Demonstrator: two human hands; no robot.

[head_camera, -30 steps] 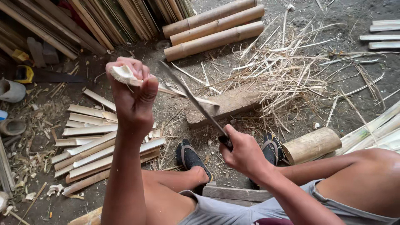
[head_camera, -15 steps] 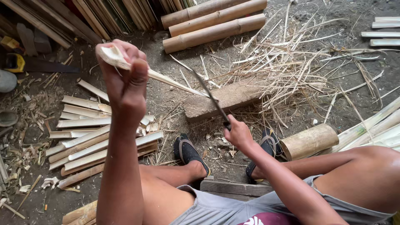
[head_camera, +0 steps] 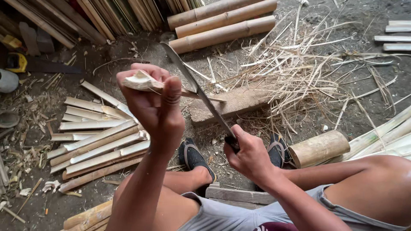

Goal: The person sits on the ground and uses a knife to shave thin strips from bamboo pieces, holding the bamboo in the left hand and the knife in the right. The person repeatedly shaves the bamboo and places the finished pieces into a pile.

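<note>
A: Strip (head_camera: 141, 81) first — where is it?

B: The bamboo strip sits raised in the left hand (head_camera: 152, 105), fist clenched around it, thumb pressed up along the front. Its pale, frayed end pokes out toward the left; the thin end runs right, to the blade.

A: What lies furthest left?

B: Split slats (head_camera: 96, 141) in a loose heap on the dirt floor (head_camera: 128, 55), with chips and scraps scattered around them.

A: And the blade?

B: A long knife (head_camera: 195, 87), held slanting up and to the left. Its edge crosses the strip just right of the left fist. The right hand (head_camera: 250, 156) grips the dark handle, fingers wrapped tight.

A: What is under the knife?

B: A wooden block (head_camera: 239, 102) on the floor, beyond the person's two dark shoes (head_camera: 192, 155).

A: Further right?

B: Three whole bamboo poles (head_camera: 222, 25) lie side by side at the top, a tangle of thin shavings (head_camera: 308, 68) spreads beyond the block, and a short bamboo section (head_camera: 319, 147) lies just beside the right knee.
</note>
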